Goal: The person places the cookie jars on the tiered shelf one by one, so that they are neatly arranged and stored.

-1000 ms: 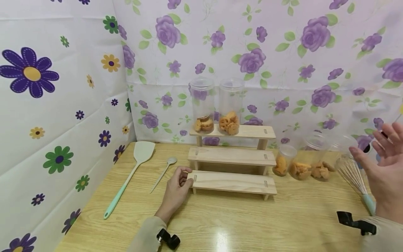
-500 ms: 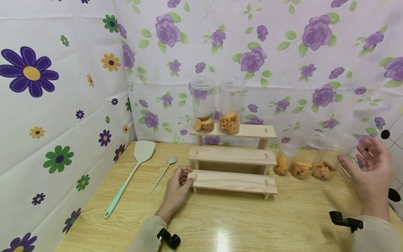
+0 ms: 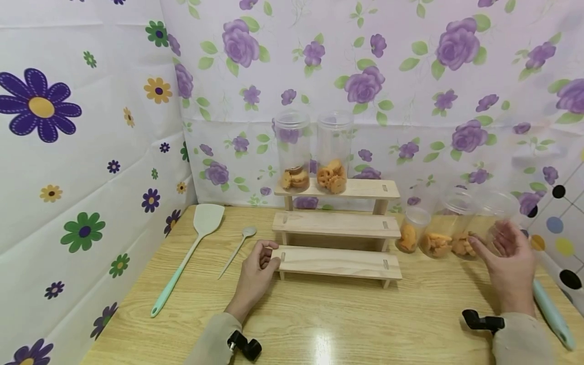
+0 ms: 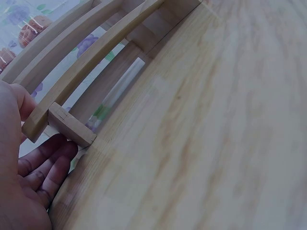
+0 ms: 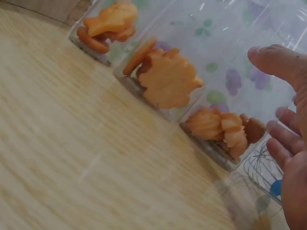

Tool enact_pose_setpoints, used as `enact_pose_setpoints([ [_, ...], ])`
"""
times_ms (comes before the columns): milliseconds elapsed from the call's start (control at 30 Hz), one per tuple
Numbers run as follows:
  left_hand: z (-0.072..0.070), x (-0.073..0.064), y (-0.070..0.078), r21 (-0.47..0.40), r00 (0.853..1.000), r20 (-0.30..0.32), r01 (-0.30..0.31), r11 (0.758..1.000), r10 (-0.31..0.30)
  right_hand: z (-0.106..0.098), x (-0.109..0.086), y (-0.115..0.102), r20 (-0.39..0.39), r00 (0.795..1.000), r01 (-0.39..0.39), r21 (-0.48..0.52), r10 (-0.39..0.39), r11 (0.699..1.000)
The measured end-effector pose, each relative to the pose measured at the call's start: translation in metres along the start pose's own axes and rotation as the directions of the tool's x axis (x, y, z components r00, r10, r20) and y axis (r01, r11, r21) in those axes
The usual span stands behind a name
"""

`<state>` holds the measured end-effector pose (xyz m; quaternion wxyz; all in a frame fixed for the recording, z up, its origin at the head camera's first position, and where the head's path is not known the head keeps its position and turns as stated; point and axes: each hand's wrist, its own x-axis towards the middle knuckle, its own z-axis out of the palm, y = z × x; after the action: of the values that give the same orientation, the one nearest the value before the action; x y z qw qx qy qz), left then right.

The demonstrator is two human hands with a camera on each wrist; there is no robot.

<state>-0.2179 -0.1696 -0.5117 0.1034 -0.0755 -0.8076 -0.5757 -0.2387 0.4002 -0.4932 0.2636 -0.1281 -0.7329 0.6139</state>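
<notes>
A three-step wooden display rack point(image 3: 337, 261) stands on the table. My left hand point(image 3: 257, 268) grips the left end of its lowest step, thumb on the front edge; in the left wrist view the other fingers point(image 4: 48, 167) curl by the rack's leg. Two tall clear jars with cookies, a left jar point(image 3: 293, 152) and a right jar point(image 3: 335, 152), stand on the top step. My right hand point(image 3: 508, 268), thumb and fingers spread apart, is beside the rightmost clear jar point(image 5: 223, 129) of a row right of the rack. A small jar point(image 3: 414, 230) and a middle jar point(image 5: 168, 81) stand in that row, cookies at their bottoms.
A whisk with a pale green handle point(image 3: 552, 314) lies beyond my right hand, its wires point(image 5: 261, 165) behind the jar. Left of the rack lie a spatula point(image 3: 207, 220) and a small long-handled spoon point(image 3: 248, 232). Flowered cloth point(image 3: 410, 76) hangs behind the table.
My right hand has come left and down from the right edge, over the whisk, to the rightmost jar. The left hand stays on the rack, and the jars have not moved.
</notes>
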Motion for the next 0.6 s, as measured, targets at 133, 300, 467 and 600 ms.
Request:
enact_pose_setpoints([
  [133, 0.0, 0.0, 0.0, -0.002, 1.0, -0.002, 0.0, 1.0, 0.0, 0.003, 0.004, 0.01, 0.009, 1.0, 0.03, -0.059, -0.029, 0.998],
  [300, 0.001, 0.0, 0.001, -0.009, 1.0, -0.002, -0.01, 1.0, 0.01, 0.003, 0.007, 0.02, 0.03, 0.998, 0.058, -0.113, -0.055, 0.992],
  [467, 0.0, 0.0, 0.0, -0.009, 1.0, 0.0, -0.003, 1.0, 0.003, 0.004, 0.008, 0.025, 0.05, 0.998, 0.05, -0.16, -0.043, 0.986],
  [600, 0.0, 0.0, -0.001, -0.01, 1.0, 0.002, -0.004, 1.0, 0.004, 0.008, 0.006, 0.026, 0.022, 1.0, 0.002, -0.177, 0.002, 0.984],
])
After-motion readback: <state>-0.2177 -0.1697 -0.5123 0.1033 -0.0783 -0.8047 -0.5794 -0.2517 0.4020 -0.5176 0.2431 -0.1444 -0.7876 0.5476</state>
